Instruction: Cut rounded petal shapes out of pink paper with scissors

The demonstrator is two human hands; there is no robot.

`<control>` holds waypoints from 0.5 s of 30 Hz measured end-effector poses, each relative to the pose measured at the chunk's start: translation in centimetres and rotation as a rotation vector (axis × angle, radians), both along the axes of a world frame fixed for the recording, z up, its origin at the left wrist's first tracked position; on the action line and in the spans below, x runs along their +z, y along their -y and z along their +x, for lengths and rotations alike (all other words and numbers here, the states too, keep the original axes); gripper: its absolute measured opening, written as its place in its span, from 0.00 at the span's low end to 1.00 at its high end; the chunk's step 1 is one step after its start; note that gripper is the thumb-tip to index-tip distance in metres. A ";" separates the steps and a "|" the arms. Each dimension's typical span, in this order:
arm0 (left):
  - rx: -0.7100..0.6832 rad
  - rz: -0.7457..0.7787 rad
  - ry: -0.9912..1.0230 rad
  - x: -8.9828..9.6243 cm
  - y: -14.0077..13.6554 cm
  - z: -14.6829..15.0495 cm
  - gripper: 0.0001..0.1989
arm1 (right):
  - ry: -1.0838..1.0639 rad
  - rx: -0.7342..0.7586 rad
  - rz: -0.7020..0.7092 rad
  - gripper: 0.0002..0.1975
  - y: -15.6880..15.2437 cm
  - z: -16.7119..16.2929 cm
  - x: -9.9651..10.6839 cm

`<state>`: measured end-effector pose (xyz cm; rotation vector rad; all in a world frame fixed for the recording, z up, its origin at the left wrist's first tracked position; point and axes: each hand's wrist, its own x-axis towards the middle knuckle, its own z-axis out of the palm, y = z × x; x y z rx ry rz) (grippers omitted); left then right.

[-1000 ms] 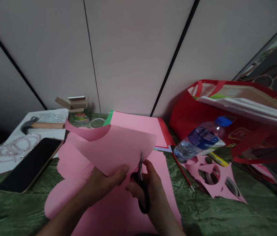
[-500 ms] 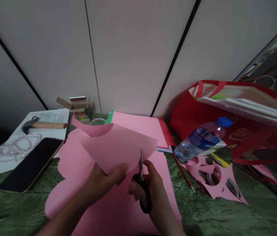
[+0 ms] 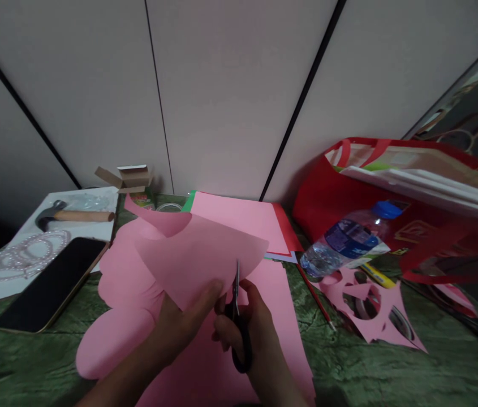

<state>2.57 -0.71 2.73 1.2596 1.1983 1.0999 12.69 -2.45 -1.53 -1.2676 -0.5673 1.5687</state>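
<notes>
Between my hands is a sheet of pink paper (image 3: 205, 249), curved along its cut edge, with a curled strip at its upper left. My left hand (image 3: 190, 319) pinches its lower edge, thumb on top. In my right hand (image 3: 253, 333) are black-handled scissors (image 3: 236, 299), fingers through the loops, blades pointing up and lying over the paper near the left thumb. Beneath both hands lies a stack of pink sheets (image 3: 281, 333). Rounded pink cut-outs (image 3: 113, 342) overlap at the left of the stack.
At left are a phone (image 3: 47, 288), a hammer (image 3: 77, 216), bead strings (image 3: 26, 254) and an opened small box (image 3: 132, 180). To the right are a red pencil (image 3: 317, 299), pink scraps (image 3: 374, 319), a water bottle (image 3: 344, 240) and a red bag (image 3: 315, 186). A panelled wall (image 3: 217, 102) stands behind.
The scissors and my right hand have shifted slightly left and down along the paper, closer to my left thumb. The held sheet has tilted a little.
</notes>
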 end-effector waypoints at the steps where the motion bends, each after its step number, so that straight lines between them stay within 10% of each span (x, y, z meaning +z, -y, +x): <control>1: -0.015 -0.022 0.011 -0.1 -0.1 0.0 0.11 | 0.017 0.015 0.026 0.34 0.0 0.1 0.1; 6: -0.004 0.006 0.021 -0.5 -0.2 -0.3 0.04 | 0.075 0.077 0.283 0.28 0.4 0.8 0.7; 15: -0.006 -0.028 0.019 -0.7 -0.2 -0.6 0.05 | 0.022 0.146 0.322 0.26 0.7 1.3 1.4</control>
